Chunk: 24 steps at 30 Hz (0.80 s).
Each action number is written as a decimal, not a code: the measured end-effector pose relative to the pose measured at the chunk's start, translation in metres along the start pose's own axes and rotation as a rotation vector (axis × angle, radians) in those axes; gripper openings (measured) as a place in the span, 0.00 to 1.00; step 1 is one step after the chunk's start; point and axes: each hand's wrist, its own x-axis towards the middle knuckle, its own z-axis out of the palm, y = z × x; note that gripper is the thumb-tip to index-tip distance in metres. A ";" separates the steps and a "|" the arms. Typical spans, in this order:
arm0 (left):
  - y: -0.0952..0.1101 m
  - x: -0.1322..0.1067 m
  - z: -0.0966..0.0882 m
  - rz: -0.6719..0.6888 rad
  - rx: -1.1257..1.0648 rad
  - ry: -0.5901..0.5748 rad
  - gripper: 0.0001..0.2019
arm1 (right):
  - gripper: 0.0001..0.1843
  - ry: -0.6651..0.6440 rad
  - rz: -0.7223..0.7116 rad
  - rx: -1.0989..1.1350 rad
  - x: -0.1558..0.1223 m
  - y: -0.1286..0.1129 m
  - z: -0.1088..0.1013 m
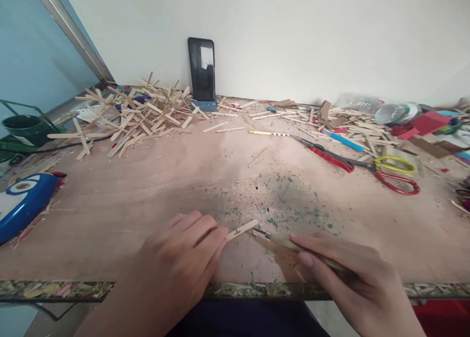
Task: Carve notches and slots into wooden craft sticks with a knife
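Near the front edge of the wooden tabletop (110, 219), my left hand (187, 254) presses down on a popsicle stick (246, 227). The stick's rounded end sticks out to the right, with a small notch or dark mark on it; the rest is under my fingers. My right hand (348, 268) is closed around a craft knife (282, 241), thumb and forefinger along its handle. The knife's metal tip points left and lies close to the stick's free end; I cannot tell whether it touches. Green shavings (271, 222) are scattered just beyond.
Crossed and loose sticks (147, 112) are heaped at the back left. A phone (201, 70) stands upright against the wall. To the right lie pliers (326, 156), scissors (394, 173), a pencil (268, 133) and a blue tool (343, 140). A blue-and-white object (27, 200) sits at left.
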 end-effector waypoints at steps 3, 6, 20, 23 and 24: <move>-0.003 -0.003 -0.002 -0.024 -0.051 -0.008 0.23 | 0.12 0.035 0.035 0.037 -0.007 0.003 0.007; -0.004 -0.005 0.001 -0.036 -0.094 -0.024 0.24 | 0.12 0.039 0.051 0.056 -0.013 0.005 0.012; -0.006 -0.010 0.009 -0.063 -0.177 -0.030 0.23 | 0.18 -0.232 -0.070 -0.008 0.004 0.000 -0.001; -0.006 -0.009 0.009 -0.073 -0.186 -0.050 0.21 | 0.21 -0.256 -0.082 0.010 0.006 0.000 -0.001; -0.006 -0.009 0.009 -0.074 -0.185 -0.051 0.20 | 0.21 -0.264 -0.079 0.018 0.006 0.001 -0.001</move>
